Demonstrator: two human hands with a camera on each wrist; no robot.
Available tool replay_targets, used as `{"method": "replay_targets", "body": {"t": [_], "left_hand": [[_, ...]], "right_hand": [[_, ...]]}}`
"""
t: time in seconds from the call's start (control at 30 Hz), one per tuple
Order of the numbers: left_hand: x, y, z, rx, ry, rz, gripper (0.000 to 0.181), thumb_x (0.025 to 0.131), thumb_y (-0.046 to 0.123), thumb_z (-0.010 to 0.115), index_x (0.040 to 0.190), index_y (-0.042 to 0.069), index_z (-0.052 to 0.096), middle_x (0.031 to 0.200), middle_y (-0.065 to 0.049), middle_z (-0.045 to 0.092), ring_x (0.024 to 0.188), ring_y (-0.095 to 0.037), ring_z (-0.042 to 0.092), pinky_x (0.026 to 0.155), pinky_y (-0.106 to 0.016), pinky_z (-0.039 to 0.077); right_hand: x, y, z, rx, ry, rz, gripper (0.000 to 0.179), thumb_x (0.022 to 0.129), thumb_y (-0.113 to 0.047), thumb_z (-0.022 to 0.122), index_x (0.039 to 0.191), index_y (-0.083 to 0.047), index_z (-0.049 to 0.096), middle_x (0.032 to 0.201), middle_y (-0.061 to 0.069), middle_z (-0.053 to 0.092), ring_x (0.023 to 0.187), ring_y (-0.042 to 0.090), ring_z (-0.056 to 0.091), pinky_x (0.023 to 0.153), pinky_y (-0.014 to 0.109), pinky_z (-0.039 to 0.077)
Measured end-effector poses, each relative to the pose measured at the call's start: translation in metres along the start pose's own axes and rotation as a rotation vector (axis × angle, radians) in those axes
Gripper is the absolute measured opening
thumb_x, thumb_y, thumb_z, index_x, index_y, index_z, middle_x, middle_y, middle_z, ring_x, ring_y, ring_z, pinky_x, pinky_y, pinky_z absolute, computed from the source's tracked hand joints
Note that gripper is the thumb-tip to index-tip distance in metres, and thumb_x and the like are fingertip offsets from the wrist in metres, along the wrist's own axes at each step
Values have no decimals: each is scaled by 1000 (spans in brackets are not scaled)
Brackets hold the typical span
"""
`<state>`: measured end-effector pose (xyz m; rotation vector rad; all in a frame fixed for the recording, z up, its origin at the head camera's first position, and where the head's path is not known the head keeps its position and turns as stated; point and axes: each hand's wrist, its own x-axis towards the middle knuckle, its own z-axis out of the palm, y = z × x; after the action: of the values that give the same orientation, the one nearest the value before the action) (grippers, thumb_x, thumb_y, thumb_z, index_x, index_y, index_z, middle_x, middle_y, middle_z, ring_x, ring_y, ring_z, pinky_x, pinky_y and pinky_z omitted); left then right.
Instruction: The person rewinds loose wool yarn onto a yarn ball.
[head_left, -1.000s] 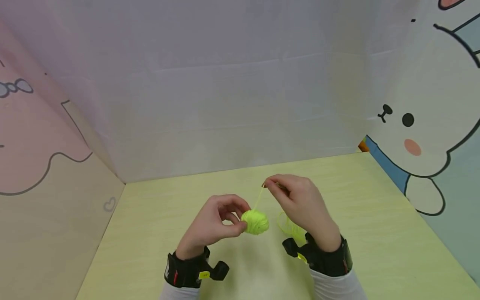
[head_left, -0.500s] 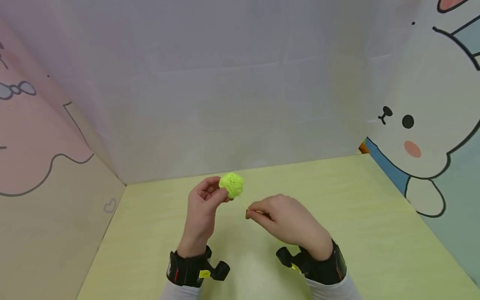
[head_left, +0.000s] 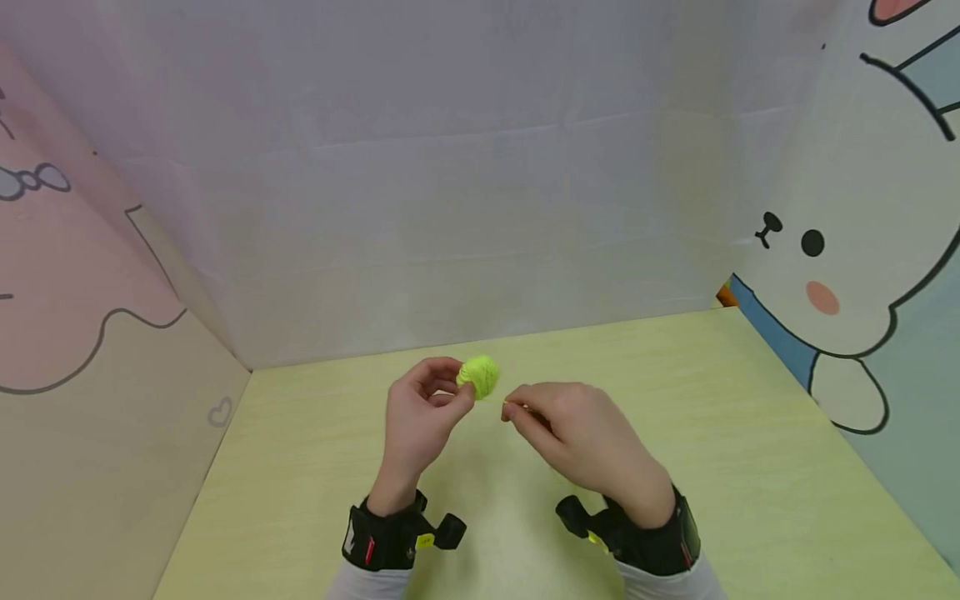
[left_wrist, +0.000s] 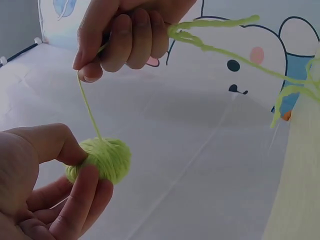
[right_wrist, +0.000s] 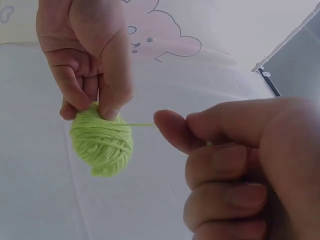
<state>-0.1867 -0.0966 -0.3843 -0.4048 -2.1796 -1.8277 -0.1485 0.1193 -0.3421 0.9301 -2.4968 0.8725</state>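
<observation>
A small ball of neon yellow-green yarn (head_left: 482, 377) is held up above the table. My left hand (head_left: 424, 412) pinches it at one side between thumb and fingers. Just to the right, my right hand (head_left: 585, 429) pinches the strand between thumb and forefinger, its other fingers curled in. In the right wrist view a short taut strand (right_wrist: 138, 124) runs from the ball (right_wrist: 101, 142) to my fingertips. The left wrist view shows loose yarn (left_wrist: 240, 60) trailing out behind my right hand (left_wrist: 127, 37).
A pale yellow table (head_left: 315, 467) lies under both hands. A whitish sheet (head_left: 450, 208) rises behind it, and cartoon-printed panels (head_left: 825, 208) stand at both sides. Each wrist wears a black strap with a camera (head_left: 382, 533).
The yarn ball and left hand have moved up and left, then slightly back right. My right hand has come down from above the ball to its right side, keeping the strand.
</observation>
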Motion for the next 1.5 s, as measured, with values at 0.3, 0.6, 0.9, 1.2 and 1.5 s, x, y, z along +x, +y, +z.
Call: {"method": "replay_targets", "body": {"t": [0.3, 0.6, 0.9, 1.2, 1.5], "left_hand": [[-5, 8, 1, 50, -164, 27, 25, 80, 0, 76, 102, 10, 70, 87, -5, 67, 74, -18, 63, 60, -25, 59], [-11, 38, 1, 76, -299, -23, 24, 77, -9, 73, 98, 3, 69, 82, -8, 66, 70, -20, 63, 59, -24, 58], [-10, 29, -6, -29, -405, -11, 25, 81, -3, 74, 102, 8, 69, 86, -7, 67, 74, -21, 64, 59, -28, 59], [-7, 20, -11, -343, -346, -62, 24, 83, -8, 66, 107, -9, 61, 91, -12, 66, 72, -22, 63, 62, -24, 59], [-1, 18, -12, -491, -122, -144, 22, 92, -6, 56, 113, -3, 57, 98, -6, 67, 80, -17, 63, 69, -21, 56]], "right_hand": [[1, 4, -1, -17, 199, -3, 6, 95, -18, 67, 96, -16, 73, 75, -12, 60, 52, 3, 40, 46, 24, 39], [4, 10, 0, -32, 235, 9, 8, 96, -18, 66, 96, -15, 73, 82, -7, 68, 55, 5, 44, 47, 25, 42], [6, 15, 4, 2, 202, 34, 9, 96, -21, 66, 97, -17, 74, 87, -9, 69, 61, 3, 50, 52, 27, 47], [8, 17, 9, 4, -92, 154, 10, 101, -24, 59, 99, -22, 69, 76, -12, 60, 60, 6, 46, 56, 27, 43], [7, 6, 12, 16, -258, 120, 14, 102, -30, 57, 97, -26, 69, 73, -18, 57, 61, 5, 49, 60, 26, 47]]}}
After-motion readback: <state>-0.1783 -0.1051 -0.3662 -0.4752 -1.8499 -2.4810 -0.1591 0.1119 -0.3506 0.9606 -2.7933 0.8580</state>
